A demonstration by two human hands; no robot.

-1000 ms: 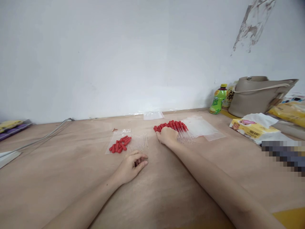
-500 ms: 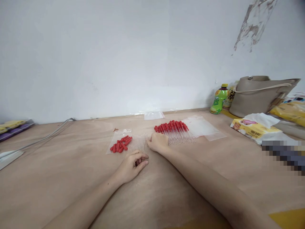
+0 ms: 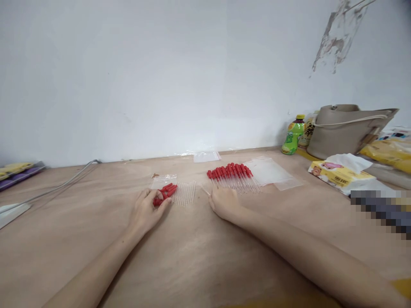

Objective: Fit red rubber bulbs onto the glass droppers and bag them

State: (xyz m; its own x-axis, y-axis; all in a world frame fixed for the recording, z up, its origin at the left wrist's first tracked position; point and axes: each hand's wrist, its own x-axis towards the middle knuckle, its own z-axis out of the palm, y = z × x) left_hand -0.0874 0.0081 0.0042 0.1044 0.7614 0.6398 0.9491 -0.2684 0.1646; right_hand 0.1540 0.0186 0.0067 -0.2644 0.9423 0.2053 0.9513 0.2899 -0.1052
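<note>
Loose red rubber bulbs (image 3: 170, 189) lie on a clear zip bag (image 3: 159, 182) left of centre. Over their left side is my left hand (image 3: 148, 208), its thumb and fingers apart and touching the bulbs. Thin clear tubes (image 3: 185, 193) lie in a row just right of the bulbs. My right hand (image 3: 224, 202) is closed on one clear tube (image 3: 204, 189), which points up and to the left from the fingertips. Behind and right of that hand, several tubes with red bulbs (image 3: 231, 170) on their ends lie side by side in a fan.
Flat clear bags (image 3: 269, 171) lie right of the fan, another (image 3: 206, 157) by the wall. Farther right stand a green bottle (image 3: 293, 134), a tissue box (image 3: 340, 174) and a grey-beige bag (image 3: 342, 132). A grey cable (image 3: 69, 182) runs along the left.
My left hand has moved left and forward onto the red bulbs. My right hand has shifted slightly right, and a clear tube now shows in its fingers.
</note>
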